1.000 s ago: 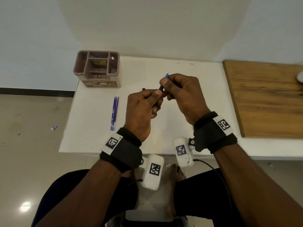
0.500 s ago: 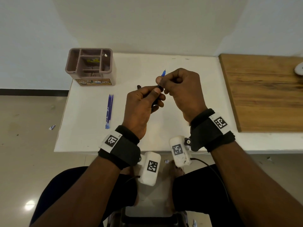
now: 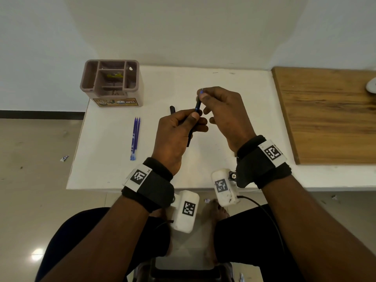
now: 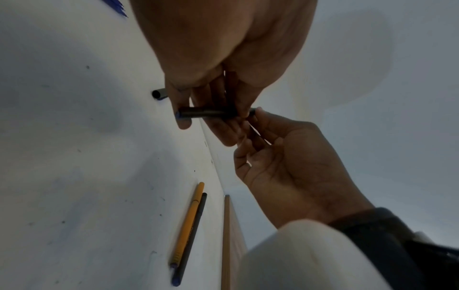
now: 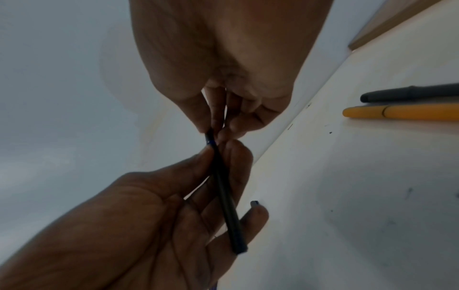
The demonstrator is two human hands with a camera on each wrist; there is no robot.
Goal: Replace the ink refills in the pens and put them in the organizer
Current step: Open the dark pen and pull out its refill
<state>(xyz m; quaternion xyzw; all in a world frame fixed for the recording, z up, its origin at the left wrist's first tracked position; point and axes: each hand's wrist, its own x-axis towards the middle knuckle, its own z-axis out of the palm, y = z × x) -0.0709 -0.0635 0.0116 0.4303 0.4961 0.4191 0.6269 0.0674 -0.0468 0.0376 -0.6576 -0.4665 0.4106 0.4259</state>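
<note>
My left hand (image 3: 193, 119) grips a black pen barrel (image 3: 189, 137) above the middle of the white table (image 3: 105, 159). A blue refill (image 3: 197, 105) sticks up out of the barrel, and my right hand (image 3: 202, 96) pinches its tip. In the right wrist view the black barrel (image 5: 228, 206) lies across my left fingers (image 5: 223, 157), with my right fingertips (image 5: 206, 125) on its top end. A black cap (image 3: 172, 109) lies just behind my left hand. The brown organizer (image 3: 110, 82) stands at the table's far left corner.
Blue spare refills (image 3: 135, 137) lie side by side left of my hands. A yellow pen (image 4: 188, 225) and a black pen (image 4: 192, 235) lie together near the wooden board (image 3: 325, 115), which covers the right side.
My right fingers have slid up to the refill's blue tip, which no longer sticks out above them. The gap between my two hands is a little wider.
</note>
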